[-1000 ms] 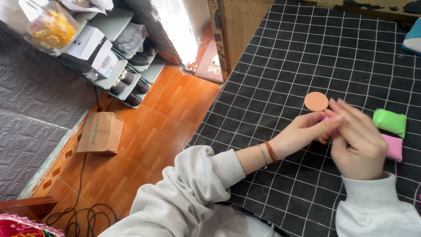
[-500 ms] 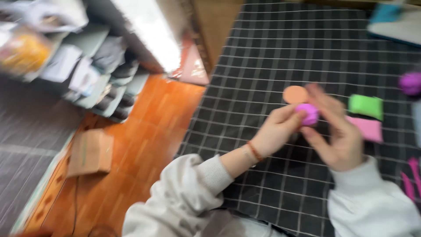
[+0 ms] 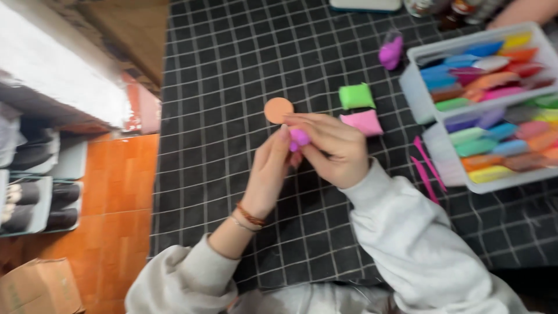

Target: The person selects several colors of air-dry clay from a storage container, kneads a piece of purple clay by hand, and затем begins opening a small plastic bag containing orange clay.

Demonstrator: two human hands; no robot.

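Head view shows a small purple clay lump (image 3: 300, 138) pinched between both hands above the black grid-patterned cloth (image 3: 221, 87): the left hand (image 3: 268, 171) presses it from its side with the fingers stretched out, and the right hand (image 3: 331, 150) curls over it from the other side, fingers closed on the clay. The lump sits right at the fingertips of both, equally near to each, too rounded to show any long axis. Just beyond the fingertips lies one flat orange clay disc (image 3: 278, 110), almost touching the right hand. Further right lie one green clay block (image 3: 356, 96) and one pink clay block (image 3: 362, 122), side by side. Well beyond them rests one more purple piece (image 3: 390, 51). Two pink modelling tools (image 3: 428, 168) lie beside two white trays (image 3: 414, 87) of many coloured clay sticks, too blurred to count
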